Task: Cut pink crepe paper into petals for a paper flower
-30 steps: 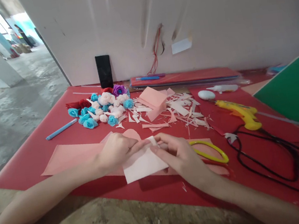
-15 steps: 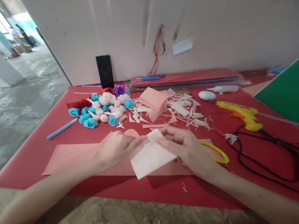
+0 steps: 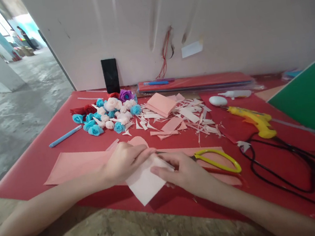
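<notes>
Between my two hands is a pale pink, nearly white square of paper (image 3: 145,183), tilted with one corner pointing down toward me. My left hand (image 3: 128,158) is closed on its upper left corner. My right hand (image 3: 183,170) pinches its right side, thumb on top and fingers behind. Under them lies a long pink paper sheet (image 3: 76,163) on the red table covering. Yellow-handled scissors (image 3: 221,162) rest just right of my right hand, their blades partly hidden by it. Beyond my hands is a small stack of pink paper squares (image 3: 161,104).
Paper scraps (image 3: 192,115) surround the stack. Blue, pink, red and purple paper roses (image 3: 108,116) cluster left of it, near a blue pen (image 3: 65,136). A yellow glue gun (image 3: 253,121) with a looping black cord (image 3: 286,190) lies right. A black phone (image 3: 110,75) leans on the back panel.
Both hands have drawn the paper square slightly toward me and turned it. More of the scissors shows. A pink piece by the stack has shifted among the scraps.
</notes>
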The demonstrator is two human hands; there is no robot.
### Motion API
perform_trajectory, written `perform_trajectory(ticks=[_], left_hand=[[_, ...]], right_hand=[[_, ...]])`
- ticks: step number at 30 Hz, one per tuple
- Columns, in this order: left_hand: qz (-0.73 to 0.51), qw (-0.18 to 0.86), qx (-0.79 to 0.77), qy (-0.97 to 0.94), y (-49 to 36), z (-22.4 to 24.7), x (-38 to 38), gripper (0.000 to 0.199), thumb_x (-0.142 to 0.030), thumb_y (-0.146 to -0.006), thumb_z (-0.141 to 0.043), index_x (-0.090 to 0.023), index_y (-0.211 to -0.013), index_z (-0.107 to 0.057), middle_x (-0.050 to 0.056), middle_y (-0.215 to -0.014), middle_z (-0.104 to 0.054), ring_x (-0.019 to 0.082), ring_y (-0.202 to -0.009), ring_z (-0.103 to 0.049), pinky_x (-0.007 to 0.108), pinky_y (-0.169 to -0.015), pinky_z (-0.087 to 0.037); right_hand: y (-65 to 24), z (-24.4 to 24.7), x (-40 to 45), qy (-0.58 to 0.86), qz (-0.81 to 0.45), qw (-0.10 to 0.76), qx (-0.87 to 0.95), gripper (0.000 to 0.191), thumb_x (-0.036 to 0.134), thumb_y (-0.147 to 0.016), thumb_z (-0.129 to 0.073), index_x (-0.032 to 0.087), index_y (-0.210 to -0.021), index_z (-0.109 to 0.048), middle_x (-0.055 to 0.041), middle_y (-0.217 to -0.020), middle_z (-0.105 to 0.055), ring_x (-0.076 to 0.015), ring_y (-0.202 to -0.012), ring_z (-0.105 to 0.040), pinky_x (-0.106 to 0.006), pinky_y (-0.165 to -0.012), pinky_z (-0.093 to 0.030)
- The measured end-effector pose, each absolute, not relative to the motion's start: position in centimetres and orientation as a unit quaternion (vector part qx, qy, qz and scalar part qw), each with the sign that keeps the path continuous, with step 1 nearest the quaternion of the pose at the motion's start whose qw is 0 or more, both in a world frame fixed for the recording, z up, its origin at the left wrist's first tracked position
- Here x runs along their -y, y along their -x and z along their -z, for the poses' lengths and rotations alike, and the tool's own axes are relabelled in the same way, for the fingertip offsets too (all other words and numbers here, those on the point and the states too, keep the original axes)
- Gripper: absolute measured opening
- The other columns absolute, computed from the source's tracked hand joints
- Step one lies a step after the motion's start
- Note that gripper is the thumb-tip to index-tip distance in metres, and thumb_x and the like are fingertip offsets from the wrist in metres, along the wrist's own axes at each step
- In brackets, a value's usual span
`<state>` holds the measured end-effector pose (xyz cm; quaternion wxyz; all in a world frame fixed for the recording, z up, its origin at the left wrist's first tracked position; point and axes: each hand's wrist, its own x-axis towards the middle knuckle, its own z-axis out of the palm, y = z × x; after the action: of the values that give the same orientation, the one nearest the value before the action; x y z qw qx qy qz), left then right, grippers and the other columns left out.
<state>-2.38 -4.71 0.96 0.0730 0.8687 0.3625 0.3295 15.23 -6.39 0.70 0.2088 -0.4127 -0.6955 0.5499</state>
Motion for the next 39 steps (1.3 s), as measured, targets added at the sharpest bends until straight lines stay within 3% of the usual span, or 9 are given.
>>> perform_trajectory(ticks=[6, 11, 15, 18, 21, 24, 30, 39], left_hand=[[-0.328, 0.055, -0.342, -0.879, 2.2, -1.0, 5.0, 0.056, -0.034, -0.096, -0.023, -0.014, -0.051, -0.051, -0.005, -0.038, -0.042, 0.004, -0.035, -0.033, 0.016, -0.038, -0.029], [-0.341, 0.091, -0.369, -0.860, 2.2, -0.9, 4.9, 0.054, -0.037, -0.095, -0.026, -0.014, -0.053, -0.051, -0.005, -0.040, -0.043, 0.003, -0.035, -0.033, 0.015, -0.037, -0.028], [-0.351, 0.162, -0.388, -0.837, 2.5, -1.0, 4.8, 0.049, -0.037, -0.094, -0.029, -0.015, -0.055, -0.047, -0.006, -0.041, -0.042, 0.003, -0.035, -0.037, 0.015, -0.037, -0.028], [-0.347, 0.240, -0.420, -0.804, 2.7, -1.4, 4.8, 0.046, -0.036, -0.094, -0.026, -0.015, -0.058, -0.047, -0.005, -0.043, -0.046, 0.005, -0.039, -0.045, 0.016, -0.043, -0.035], [-0.319, 0.275, -0.437, -0.795, 2.6, -1.9, 4.9, 0.045, -0.035, -0.093, -0.024, -0.014, -0.067, -0.053, -0.003, -0.052, -0.054, 0.007, -0.047, -0.049, 0.018, -0.049, -0.039], [-0.257, 0.234, -0.417, -0.840, 2.2, -2.2, 5.2, 0.042, -0.037, -0.090, -0.032, -0.013, -0.065, -0.056, -0.003, -0.053, -0.052, 0.007, -0.046, -0.044, 0.018, -0.046, -0.035], [-0.242, 0.138, -0.352, -0.893, 1.8, -1.7, 5.5, 0.050, -0.040, -0.092, -0.030, -0.015, -0.052, -0.046, -0.008, -0.040, -0.029, 0.005, -0.035, -0.027, 0.018, -0.036, -0.021], [-0.294, 0.139, -0.312, -0.893, 1.9, -0.9, 5.0, 0.056, -0.044, -0.094, -0.025, -0.015, -0.049, -0.043, -0.007, -0.040, -0.028, 0.004, -0.035, -0.026, 0.016, -0.035, -0.023]], right_hand=[[-15.1, -0.8, 6.8, 0.409, -0.524, 0.192, 0.722, 0.028, 0.030, -0.077, -0.052, 0.016, -0.055, -0.040, 0.0045, -0.055, -0.034, -0.0082, -0.052, -0.030, -0.023, -0.049, -0.023], [-15.1, -0.7, 6.5, 0.415, -0.532, 0.179, 0.716, 0.018, 0.032, -0.072, -0.057, 0.015, -0.066, -0.053, 0.0017, -0.062, -0.049, -0.0101, -0.055, -0.043, -0.022, -0.049, -0.032], [-15.5, -1.4, 5.9, 0.440, -0.518, 0.231, 0.697, 0.020, 0.035, -0.070, -0.057, 0.015, -0.074, -0.056, -0.0022, -0.070, -0.056, -0.0153, -0.064, -0.053, -0.026, -0.057, -0.041], [-15.8, -2.1, 5.5, 0.448, -0.520, 0.284, 0.669, 0.023, 0.036, -0.069, -0.057, 0.015, -0.078, -0.057, -0.0046, -0.072, -0.061, -0.0188, -0.069, -0.057, -0.030, -0.062, -0.046], [-15.9, -2.2, 5.6, 0.438, -0.545, 0.271, 0.662, 0.024, 0.034, -0.070, -0.057, 0.014, -0.082, -0.060, -0.0058, -0.076, -0.064, -0.0191, -0.070, -0.058, -0.031, -0.062, -0.047], [-15.5, -1.6, 6.1, 0.424, -0.540, 0.242, 0.685, 0.019, 0.029, -0.072, -0.054, 0.014, -0.081, -0.061, -0.0026, -0.072, -0.061, -0.0144, -0.064, -0.054, -0.025, -0.057, -0.043], [-15.0, -0.9, 6.7, 0.421, -0.516, 0.237, 0.707, 0.015, 0.028, -0.073, -0.055, 0.013, -0.070, -0.057, 0.0005, -0.061, -0.053, -0.0105, -0.056, -0.046, -0.021, -0.049, -0.035], [-15.4, -1.1, 6.4, 0.400, -0.561, 0.215, 0.692, 0.016, 0.028, -0.077, -0.055, 0.013, -0.075, -0.060, 0.0006, -0.063, -0.052, -0.0092, -0.056, -0.045, -0.019, -0.049, -0.033]])
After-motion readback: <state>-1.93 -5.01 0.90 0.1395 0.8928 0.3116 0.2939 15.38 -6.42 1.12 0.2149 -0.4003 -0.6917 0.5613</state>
